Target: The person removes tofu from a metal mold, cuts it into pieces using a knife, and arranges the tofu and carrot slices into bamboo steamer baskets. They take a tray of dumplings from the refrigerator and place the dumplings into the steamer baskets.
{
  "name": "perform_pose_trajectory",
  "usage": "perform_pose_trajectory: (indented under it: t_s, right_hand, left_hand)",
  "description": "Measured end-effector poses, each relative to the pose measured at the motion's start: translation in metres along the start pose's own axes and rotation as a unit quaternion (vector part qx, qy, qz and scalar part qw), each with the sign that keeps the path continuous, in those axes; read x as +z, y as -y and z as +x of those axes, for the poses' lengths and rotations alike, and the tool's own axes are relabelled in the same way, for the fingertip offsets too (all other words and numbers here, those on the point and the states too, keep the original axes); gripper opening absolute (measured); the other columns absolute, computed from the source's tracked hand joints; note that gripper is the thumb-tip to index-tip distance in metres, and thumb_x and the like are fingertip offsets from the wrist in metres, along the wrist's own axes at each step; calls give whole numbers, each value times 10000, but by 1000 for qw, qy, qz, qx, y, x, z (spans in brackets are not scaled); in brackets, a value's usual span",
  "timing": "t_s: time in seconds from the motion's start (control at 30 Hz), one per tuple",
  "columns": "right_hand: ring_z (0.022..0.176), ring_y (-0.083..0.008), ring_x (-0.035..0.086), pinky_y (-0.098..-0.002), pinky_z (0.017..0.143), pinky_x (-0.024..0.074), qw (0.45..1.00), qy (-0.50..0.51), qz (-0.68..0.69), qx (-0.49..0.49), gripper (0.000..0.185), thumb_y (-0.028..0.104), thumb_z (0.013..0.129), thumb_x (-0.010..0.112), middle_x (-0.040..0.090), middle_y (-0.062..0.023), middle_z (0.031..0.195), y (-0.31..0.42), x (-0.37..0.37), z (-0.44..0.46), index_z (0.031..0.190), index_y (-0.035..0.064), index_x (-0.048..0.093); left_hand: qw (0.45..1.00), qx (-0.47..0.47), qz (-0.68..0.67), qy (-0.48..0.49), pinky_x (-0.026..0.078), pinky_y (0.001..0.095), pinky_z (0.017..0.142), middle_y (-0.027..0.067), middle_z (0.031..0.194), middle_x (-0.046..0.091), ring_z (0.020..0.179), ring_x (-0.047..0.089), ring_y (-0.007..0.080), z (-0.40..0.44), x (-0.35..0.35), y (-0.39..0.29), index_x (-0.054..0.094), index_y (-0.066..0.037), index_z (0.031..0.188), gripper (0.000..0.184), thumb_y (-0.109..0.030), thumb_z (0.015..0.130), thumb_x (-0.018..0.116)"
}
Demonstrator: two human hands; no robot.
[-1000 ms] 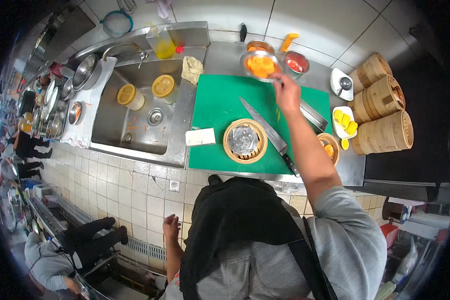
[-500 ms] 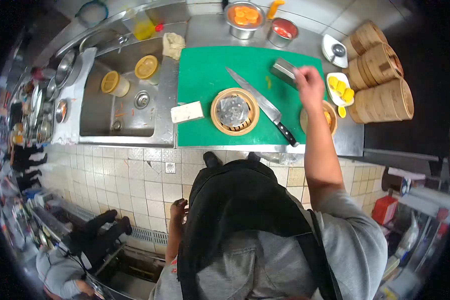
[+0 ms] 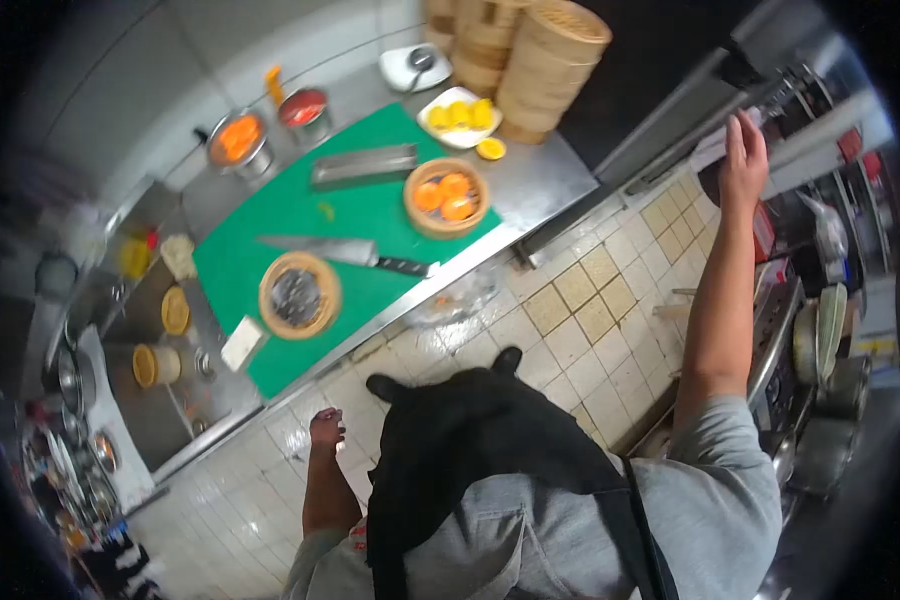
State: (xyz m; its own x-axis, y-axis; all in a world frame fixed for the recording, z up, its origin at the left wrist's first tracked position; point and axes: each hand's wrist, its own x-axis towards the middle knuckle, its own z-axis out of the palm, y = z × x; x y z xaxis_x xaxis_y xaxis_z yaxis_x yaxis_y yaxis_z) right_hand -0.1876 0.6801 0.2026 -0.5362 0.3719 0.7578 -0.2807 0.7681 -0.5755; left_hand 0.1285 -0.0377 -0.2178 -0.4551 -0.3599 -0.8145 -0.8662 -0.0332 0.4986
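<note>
Head camera, watched from my distance: I see the right hand (image 3: 743,165) stretched out past the end of the counter, its fingers straight and spread from nothing but air — well apart from the nearer-right bamboo steamer basket (image 3: 448,231), which holds three orange rounds (image 3: 456,186) on the green cutting board (image 3: 240,260). I find the left hand (image 3: 327,427) low beside the apron (image 3: 490,430), fingers curled; whether they grip anything, I cannot tell. Beyond those fingers, apart from them, lie a white block (image 3: 243,343) at the board's edge and a second bamboo steamer basket (image 3: 333,297) with a dark liner. Between the two baskets rests a chef's knife (image 3: 355,252), its black handle toward the near edge.
</note>
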Motion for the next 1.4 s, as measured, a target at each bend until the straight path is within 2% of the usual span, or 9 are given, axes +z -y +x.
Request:
perform_pose_trajectory:
  t_s: [0.1, 0.23, 0.4, 0.67, 0.9, 0.97, 1.13, 1.23, 1.4]
  right_hand:
    - [1140, -170, 601, -301, 977, 457, 989, 14, -122, -87, 477, 350, 959, 672, 659, -96, 1239, -5, -17, 53, 1299, 20, 617]
    - [1204, -350, 572, -408, 1030, 440, 964, 18, -190, -186, 589, 530, 910, 647, 625, -186, 1279, -49, -1, 84, 1243, 44, 636]
    - [1011, -363, 620, -467, 888, 483, 923, 99, -321, -190, 631, 650, 839, 640, 667, -147, 1030, -16, -15, 109, 1001, 43, 691]
    - [901, -358, 602, -473, 769, 505, 965, 74, -124, -220, 594, 655, 824, 627, 617, -127, 874, -48, -14, 113, 837, 62, 598]
    - [738, -291, 511, -377, 668, 423, 978, 83, 16, -193, 445, 429, 888, 695, 511, -97, 719, -70, -89, 102, 720, 39, 564]
    - [751, -207, 503, -333, 688, 415, 973, 80, 131, -172, 488, 441, 965, 604, 499, -58, 732, -96, -124, 91, 717, 27, 536]
    - [1077, -289, 498, -486, 1013, 365, 936, 26, 338, -98, 512, 449, 1071, 343, 577, -100, 965, -181, -227, 70, 737, 90, 489]
    - [934, -240, 439, -469, 989, 346, 889, 19, 455, -42, 522, 514, 1051, 382, 488, -17, 806, -219, -272, 81, 724, 130, 515]
    - [924, -246, 428, -472, 982, 342, 837, 82, 541, -1, 512, 490, 1055, 374, 506, -58, 865, -308, -346, 106, 703, 124, 440]
  left_hand:
    - [999, 31, 11, 43, 478, 327, 456, 55, 874, 627, 577, 615, 198, 15, 60, -16, 623, -93, 1179, 369, -222, 856, 746]
    - [992, 49, 64, 92, 473, 309, 456, 49, 858, 664, 546, 594, 158, -17, 171, -44, 664, -93, 1126, 328, -248, 857, 768]
    - [963, 144, 133, 186, 485, 269, 525, 42, 898, 691, 617, 577, 114, -68, 296, -94, 643, -38, 1196, 379, -223, 883, 750]
    - [907, 248, 210, 268, 496, 282, 637, 23, 981, 680, 756, 622, 122, -106, 410, -177, 624, -62, 1238, 371, -228, 917, 707]
    - [882, 295, 191, 314, 489, 266, 640, -1, 965, 675, 756, 601, 99, -112, 522, -260, 630, -45, 1212, 349, -238, 930, 700]
    - [833, 339, 205, 385, 491, 258, 678, -10, 983, 674, 785, 598, 90, -125, 548, -290, 629, -49, 1224, 343, -244, 947, 682]
    - [835, 321, 169, 414, 491, 251, 726, -15, 1032, 671, 831, 599, 86, -182, 595, -365, 607, -57, 1272, 360, -259, 976, 651]
    - [841, 312, 139, 420, 513, 269, 761, 25, 1112, 683, 881, 635, 108, -192, 625, -391, 557, -61, 1340, 413, -275, 993, 626]
    - [847, 409, 53, 336, 526, 287, 781, 56, 1176, 685, 937, 657, 158, -247, 672, -452, 539, -50, 1358, 459, -280, 977, 654]
